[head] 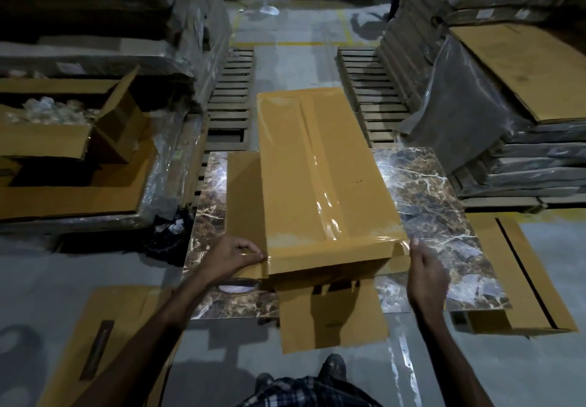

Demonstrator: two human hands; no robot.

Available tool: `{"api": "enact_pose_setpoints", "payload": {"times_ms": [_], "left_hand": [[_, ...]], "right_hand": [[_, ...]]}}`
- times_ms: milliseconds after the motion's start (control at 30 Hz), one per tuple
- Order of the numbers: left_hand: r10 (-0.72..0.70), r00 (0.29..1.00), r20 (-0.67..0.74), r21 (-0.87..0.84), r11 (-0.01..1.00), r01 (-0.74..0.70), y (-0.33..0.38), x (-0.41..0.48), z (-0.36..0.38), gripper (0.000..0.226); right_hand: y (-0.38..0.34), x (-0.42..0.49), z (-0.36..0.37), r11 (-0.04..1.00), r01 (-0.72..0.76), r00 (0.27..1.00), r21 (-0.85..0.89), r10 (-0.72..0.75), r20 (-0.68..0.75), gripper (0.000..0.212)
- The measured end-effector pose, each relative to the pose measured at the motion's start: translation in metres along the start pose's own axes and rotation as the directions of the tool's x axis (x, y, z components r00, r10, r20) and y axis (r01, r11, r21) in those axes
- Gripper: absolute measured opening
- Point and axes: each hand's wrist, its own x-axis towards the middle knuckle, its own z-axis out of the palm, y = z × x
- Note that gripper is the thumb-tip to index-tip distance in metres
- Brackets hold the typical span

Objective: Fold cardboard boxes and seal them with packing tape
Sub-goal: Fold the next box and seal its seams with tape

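A long brown cardboard box (320, 165) lies flat on a marble-patterned slab (437, 203). Glossy clear packing tape (329, 216) runs down its middle seam, and another strip crosses its near edge. My left hand (231, 257) is at the box's near-left corner, its curled fingers pinching the tape end against the cardboard. My right hand (426, 270) is at the near-right corner, with its fingertips on the tape end that sticks out past the box. A loose flap (329, 317) hangs over the slab's front edge. A white round thing (236, 288) shows under my left wrist.
Flat cardboard sheets lie on the floor at the left (104, 337) and right (520, 273). An open carton (63, 127) with wrapped items stands at the left. Wrapped stacks (507, 140) rise at the right, and wooden pallets (231, 95) lie beyond. My shoes (333, 368) are below.
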Motion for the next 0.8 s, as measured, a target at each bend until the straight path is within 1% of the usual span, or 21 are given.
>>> {"api": "enact_pose_setpoints", "payload": {"times_ms": [67,100,167,200,233,267,300,367,433,500,567,700,800], "left_hand": [[-0.009,1.0,-0.029,-0.044,0.999,0.008,0.007,0.003,0.018,0.005],[-0.021,0.999,-0.039,-0.058,0.998,0.019,0.01,0.006,0.025,0.005],[-0.031,0.999,-0.038,-0.078,0.997,0.028,0.015,0.013,0.038,0.007],[-0.028,0.999,-0.035,-0.079,0.997,0.025,0.018,0.016,0.045,0.009],[-0.024,0.999,-0.041,-0.066,0.998,0.021,0.021,0.018,0.05,0.01],[-0.013,0.999,-0.053,-0.043,0.999,0.011,0.024,0.021,0.056,0.012],[-0.004,0.998,-0.063,-0.017,1.0,0.003,0.029,0.023,0.062,0.014],[0.003,0.997,-0.074,0.014,1.0,-0.002,0.036,0.026,0.071,0.017],[-0.023,0.997,-0.077,0.004,1.0,0.024,0.038,0.03,0.075,0.019],[-0.05,0.995,-0.086,-0.007,0.999,0.049,0.036,0.032,0.077,0.017],[-0.068,0.994,-0.089,-0.026,0.998,0.066,0.033,0.033,0.077,0.014],[-0.021,0.996,-0.091,-0.044,0.999,0.017,0.031,0.031,0.075,0.011],[0.007,0.999,-0.037,-0.081,0.997,-0.01,0.028,0.032,0.074,0.01]], "right_hand": [[-0.004,0.007,-0.003,0.968,0.17,0.975,-0.182,-0.192,-0.114,0.068],[-0.007,0.009,-0.002,0.921,0.278,0.94,-0.273,-0.319,-0.121,0.055],[-0.019,0.003,0.008,0.766,0.514,0.82,-0.385,-0.571,-0.041,0.039],[-0.026,-0.005,0.016,0.695,0.599,0.763,-0.398,-0.646,0.019,0.036],[-0.03,-0.015,0.027,0.638,0.66,0.717,-0.396,-0.692,0.08,0.036],[-0.031,-0.026,0.038,0.597,0.697,0.688,-0.397,-0.713,0.136,0.036],[-0.029,-0.034,0.049,0.568,0.717,0.671,-0.404,-0.719,0.181,0.035],[-0.024,-0.048,0.068,0.538,0.724,0.665,-0.432,-0.712,0.228,0.032],[-0.024,-0.058,0.083,0.514,0.721,0.659,-0.465,-0.716,0.23,0.032],[-0.029,-0.065,0.096,0.493,0.716,0.653,-0.495,-0.723,0.225,0.036],[-0.033,-0.068,0.106,0.486,0.702,0.654,-0.52,-0.728,0.203,0.034],[-0.032,-0.06,0.118,0.517,0.665,0.671,-0.539,-0.731,0.126,0.02],[-0.031,-0.056,0.124,0.52,0.663,0.657,-0.538,-0.749,0.087,0.016]]}}
